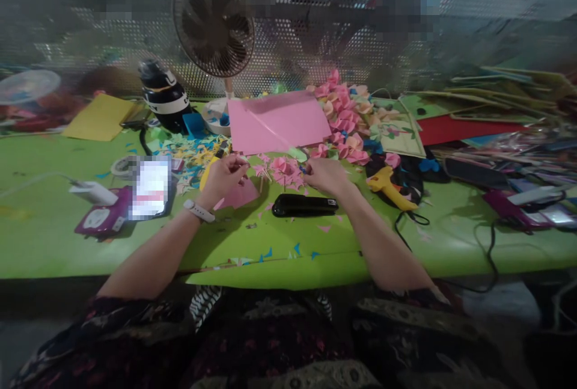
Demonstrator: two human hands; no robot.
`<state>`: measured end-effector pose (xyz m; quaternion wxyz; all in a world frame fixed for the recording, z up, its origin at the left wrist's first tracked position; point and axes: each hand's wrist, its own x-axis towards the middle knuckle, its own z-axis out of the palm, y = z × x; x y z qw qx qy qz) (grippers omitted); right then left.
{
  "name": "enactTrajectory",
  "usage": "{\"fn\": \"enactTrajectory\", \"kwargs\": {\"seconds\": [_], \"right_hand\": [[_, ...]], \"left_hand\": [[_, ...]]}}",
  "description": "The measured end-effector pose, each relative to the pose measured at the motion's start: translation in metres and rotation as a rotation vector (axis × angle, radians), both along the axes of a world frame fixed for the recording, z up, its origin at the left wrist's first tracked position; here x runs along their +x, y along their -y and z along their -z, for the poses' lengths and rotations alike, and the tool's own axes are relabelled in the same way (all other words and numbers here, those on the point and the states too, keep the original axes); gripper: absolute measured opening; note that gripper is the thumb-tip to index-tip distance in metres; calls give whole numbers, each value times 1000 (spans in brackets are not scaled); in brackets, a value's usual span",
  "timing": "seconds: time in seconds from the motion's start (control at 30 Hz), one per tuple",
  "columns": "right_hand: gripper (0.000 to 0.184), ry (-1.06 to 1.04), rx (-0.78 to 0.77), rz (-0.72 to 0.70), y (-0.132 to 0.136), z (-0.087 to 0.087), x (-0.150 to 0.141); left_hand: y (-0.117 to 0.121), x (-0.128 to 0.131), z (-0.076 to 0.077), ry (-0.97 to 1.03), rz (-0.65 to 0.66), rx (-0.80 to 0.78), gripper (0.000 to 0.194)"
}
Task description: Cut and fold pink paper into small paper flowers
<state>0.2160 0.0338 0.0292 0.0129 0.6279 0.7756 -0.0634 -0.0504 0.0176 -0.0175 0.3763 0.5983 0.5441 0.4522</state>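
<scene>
My left hand, a white band on its wrist, is held with curled fingers just left of a small heap of pink paper pieces. Whatever may be in those fingers is too small to name. A piece of pink paper lies beneath it, and a yellow handle-like thing shows beside it. At the right side of the heap, my right hand is closed, its fingertips mostly hidden; what it pinches does not show. Between my forearms a black stapler lies on the green table.
Pink paper sheets lie behind the heap, beside piled paper flowers. A yellow glue gun with a cord lies right. Left are a lit phone, paper scraps and a black bottle. A fan stands behind.
</scene>
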Motion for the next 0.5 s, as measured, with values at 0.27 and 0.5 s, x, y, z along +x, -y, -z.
{"fn": "enactTrajectory", "kwargs": {"seconds": [0.27, 0.5], "right_hand": [[15, -5, -48, 16, 1, -18, 13], [9, -90, -36, 12, 1, -25, 25]], "left_hand": [[5, 5, -2, -33, 25, -96, 16], [3, 19, -25, -472, 186, 52, 15]]}}
